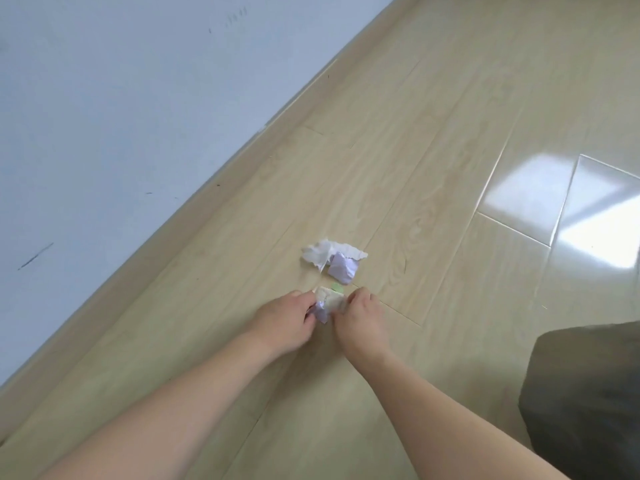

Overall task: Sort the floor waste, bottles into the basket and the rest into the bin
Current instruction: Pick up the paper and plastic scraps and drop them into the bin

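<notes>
On the pale wood floor, my left hand [284,320] and my right hand [360,318] meet around a small crumpled wad of paper waste [329,299], cream with a green spot and a lilac scrap below. Both hands have curled fingers closing on it from either side. Just beyond lies a second heap: torn white tissue [323,254] and a crumpled lilac paper [343,268], touching each other. No bottle, basket or bin shows in this view.
A white wall [121,116] with a wood skirting board [207,206] runs diagonally along the left. A dark grey shape [585,396] fills the lower right corner. Glossy floor with window glare [561,202] spreads to the right.
</notes>
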A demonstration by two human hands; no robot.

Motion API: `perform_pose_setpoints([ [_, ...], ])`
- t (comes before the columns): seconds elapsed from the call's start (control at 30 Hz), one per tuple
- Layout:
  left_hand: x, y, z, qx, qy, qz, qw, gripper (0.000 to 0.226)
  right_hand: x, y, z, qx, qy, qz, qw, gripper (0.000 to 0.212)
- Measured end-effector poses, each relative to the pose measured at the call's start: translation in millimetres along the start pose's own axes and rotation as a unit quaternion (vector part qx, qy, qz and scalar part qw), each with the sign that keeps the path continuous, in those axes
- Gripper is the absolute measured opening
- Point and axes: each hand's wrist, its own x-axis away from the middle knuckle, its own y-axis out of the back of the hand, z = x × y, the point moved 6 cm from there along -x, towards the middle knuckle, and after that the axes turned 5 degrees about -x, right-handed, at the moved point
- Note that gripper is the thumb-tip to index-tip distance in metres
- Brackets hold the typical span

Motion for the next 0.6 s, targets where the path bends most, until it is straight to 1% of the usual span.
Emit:
perform_pose_setpoints([
  [0.03, 1.6, 0.9, 3.1, -0.006, 0.001, 0.002, 1.000, 0.016, -2.2, -1.9, -2.3, -0.017, -0.006, -0.005, 1.000, 0.007],
  [0.1, 5.0, 2.5, 10.9, -0.011, 0.015, 0.010, 1.000, 0.016, -6.4, -6.8, -7.6, -0.046, -0.017, -0.011, 0.999, 0.019],
  [0.13, 6.6, 3.2, 14.6, -0.013, 0.024, 0.016, 1.000, 0.015, -7.6, -6.3, -7.8, -0.058, -0.020, -0.014, 0.998, 0.021],
  [0.23, 11.1, 6.0, 23.4, -0.013, 0.055, 0.039, 0.998, 0.014, -7.6, -9.1, -10.0, -0.056, -0.037, 0.007, 0.998, 0.013],
  [0.4, 18.1, 12.8, 36.8, 0.072, 0.119, 0.042, 0.989, 0.023, 10.2, 1.1, -18.4, -0.074, -0.059, 0.033, 0.995, 0.013],
  [0.43, 18.7, 14.8, 38.2, 0.097, 0.129, 0.035, 0.986, 0.024, 16.0, 10.8, -19.4, -0.088, -0.063, 0.032, 0.994, 0.012],
  [0.5, 18.2, 26.6, 29.1, 0.144, 0.131, 0.011, 0.981, 0.024, 27.9, 44.5, -18.4, -0.112, -0.059, 0.007, 0.992, 0.009],
  [0.6, 12.0, 56.2, -8.4, 0.186, 0.102, -0.027, 0.977, 0.026, 50.3, 118.1, -12.1, -0.130, -0.028, -0.069, 0.989, 0.007],
])
